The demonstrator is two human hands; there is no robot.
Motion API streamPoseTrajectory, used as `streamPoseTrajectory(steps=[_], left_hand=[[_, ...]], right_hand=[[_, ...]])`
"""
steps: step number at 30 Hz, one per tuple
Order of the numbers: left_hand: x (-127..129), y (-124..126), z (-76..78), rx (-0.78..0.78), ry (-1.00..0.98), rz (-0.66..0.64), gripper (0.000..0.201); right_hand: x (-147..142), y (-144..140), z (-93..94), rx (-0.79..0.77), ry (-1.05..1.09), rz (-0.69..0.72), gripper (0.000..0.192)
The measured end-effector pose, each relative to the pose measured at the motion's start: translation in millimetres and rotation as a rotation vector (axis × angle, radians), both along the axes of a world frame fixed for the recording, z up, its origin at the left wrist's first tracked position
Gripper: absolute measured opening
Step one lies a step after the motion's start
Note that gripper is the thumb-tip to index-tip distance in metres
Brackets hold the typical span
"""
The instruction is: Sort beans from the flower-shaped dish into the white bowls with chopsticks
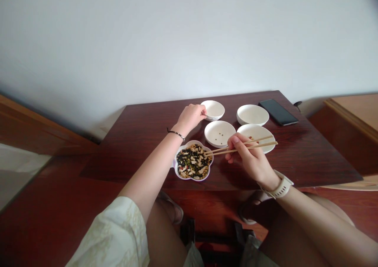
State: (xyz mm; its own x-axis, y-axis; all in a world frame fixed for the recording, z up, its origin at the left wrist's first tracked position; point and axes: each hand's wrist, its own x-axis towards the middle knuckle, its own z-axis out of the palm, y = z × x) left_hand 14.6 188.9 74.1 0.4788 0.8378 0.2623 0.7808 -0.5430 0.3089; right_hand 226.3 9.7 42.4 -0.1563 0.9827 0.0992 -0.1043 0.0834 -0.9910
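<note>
At the bottom of the frame, the legs are cut off by the edge. Near the centre, peanut pieces, dark seeds and yellow grains are mixed in a petal-rimmed dish (197,179); its left edge is partly covered by the left forearm. By the right hand (251,158), fingers curled closed, wooden chopsticks (265,144) are held, their tips over the dish; whether anything is pinched there is too small to tell. The near right bowl (267,149) is partly hidden by that hand, its reddish contents hard to make out. In the near left bowl (217,131), a few small bits are seen. Farther up, the rim of the far left bowl (215,109) is pinched by the left hand (191,116), its fingers nearly together. All four bowls are white, smooth and round. Beside the far right bowl (252,115), a flat, dark phone (278,112) is laid on the wood-grained table (147,141).
</note>
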Motion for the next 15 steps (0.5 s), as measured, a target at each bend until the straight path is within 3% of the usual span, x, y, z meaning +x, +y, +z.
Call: streamPoseTrajectory(steps=[9, 12, 15], left_hand=[[2.6, 0.1, -7.5, -0.09, -0.037, -0.041, 0.017], [-9.0, -15.1, -5.0, -0.149, -0.061, -0.069, 0.034], [-36.5, -44.8, -0.3, -0.249, -0.128, -0.054, 0.051]], right_hand=[[-0.7, 0.5, 1.5, -0.001, -0.021, 0.0, 0.038], [-2.8, -0.4, 1.0, -0.003, -0.015, 0.012, 0.037], [-8.0, -2.8, 0.3, -0.007, -0.01, 0.037, 0.037]])
